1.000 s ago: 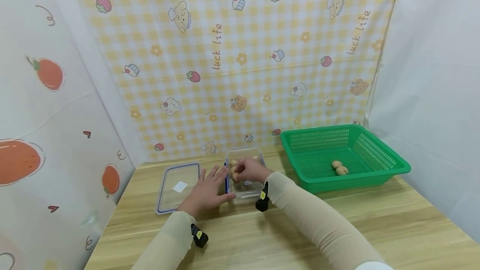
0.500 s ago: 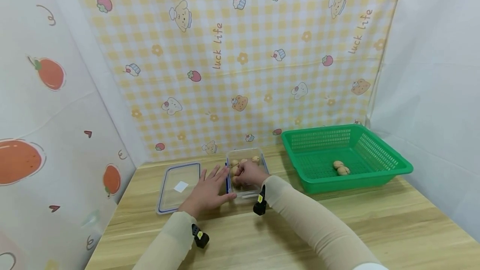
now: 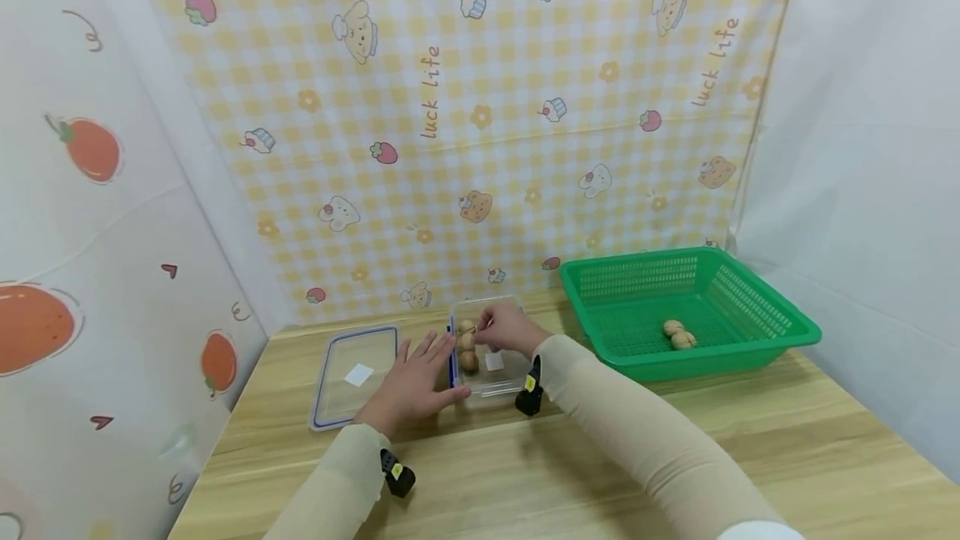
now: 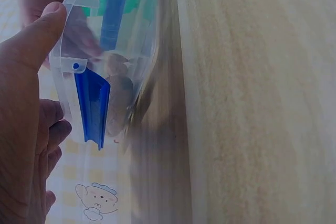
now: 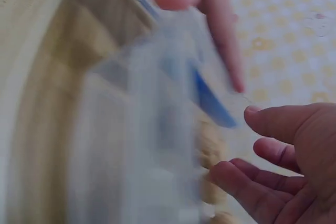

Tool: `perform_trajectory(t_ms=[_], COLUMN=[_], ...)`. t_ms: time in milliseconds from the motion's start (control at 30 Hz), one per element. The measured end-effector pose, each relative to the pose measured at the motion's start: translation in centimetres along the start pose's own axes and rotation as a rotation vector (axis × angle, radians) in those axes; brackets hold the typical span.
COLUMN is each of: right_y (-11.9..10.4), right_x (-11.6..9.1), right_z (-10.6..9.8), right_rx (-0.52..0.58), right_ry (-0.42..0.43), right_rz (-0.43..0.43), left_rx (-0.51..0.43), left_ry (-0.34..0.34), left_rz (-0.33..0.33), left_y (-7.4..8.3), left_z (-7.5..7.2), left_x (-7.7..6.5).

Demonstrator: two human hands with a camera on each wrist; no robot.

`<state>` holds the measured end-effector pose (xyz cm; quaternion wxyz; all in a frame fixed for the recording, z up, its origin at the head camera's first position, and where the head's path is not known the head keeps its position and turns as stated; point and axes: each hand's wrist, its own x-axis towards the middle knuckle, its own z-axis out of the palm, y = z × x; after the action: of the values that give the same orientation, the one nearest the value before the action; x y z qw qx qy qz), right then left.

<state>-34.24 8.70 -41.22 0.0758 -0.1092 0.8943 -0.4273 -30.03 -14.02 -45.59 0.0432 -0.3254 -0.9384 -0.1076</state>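
A clear plastic box with blue clips stands at the back of the table, a row of walnuts along its left side. My left hand rests on the box's left edge with fingers spread; the left wrist view shows the thumb against the rim beside a hanging blue clip. Over the box is my right hand. In the right wrist view its thumb and fingers stand apart with nothing between them, near the walnuts. The right hand hides part of the box's inside.
A green plastic basket to the right of the box holds several walnuts. The box's lid with a blue seal lies flat at the left. A patterned cloth hangs behind the table.
My right hand has lifted from among the walnuts and moved slightly back and right, uncovering the front of the row. The left hand stays on the box edge.
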Motion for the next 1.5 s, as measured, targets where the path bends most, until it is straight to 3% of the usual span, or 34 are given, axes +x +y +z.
perform_trajectory(t_ms=[167,400,933,1233,1500], right_y=[-0.5,0.4,7.6,11.5,15.0], right_x=[-0.1,-1.9,-7.9,-10.1,-9.9], right_z=[-3.3,-8.4,-18.2,-21.0,-22.1], right_rx=[-0.034,-0.14,-0.143,-0.209,-0.208], right_ry=[0.028,0.087,0.132,0.185,0.171], right_rz=[-0.057,-0.102,-0.078,-0.062,-0.027], left_rx=[0.001,0.025,0.02,0.004,-0.006], left_ry=[0.008,-0.03,-0.063,-0.046,-0.052], left_rz=[-0.009,-0.038,-0.044,-0.034,-0.041], left_y=[-0.3,-0.3,0.2,0.4,0.3], left_z=[0.3,0.3,-0.1,-0.3,-0.2], left_x=[0.0,-0.1,-0.1,0.0,-0.1])
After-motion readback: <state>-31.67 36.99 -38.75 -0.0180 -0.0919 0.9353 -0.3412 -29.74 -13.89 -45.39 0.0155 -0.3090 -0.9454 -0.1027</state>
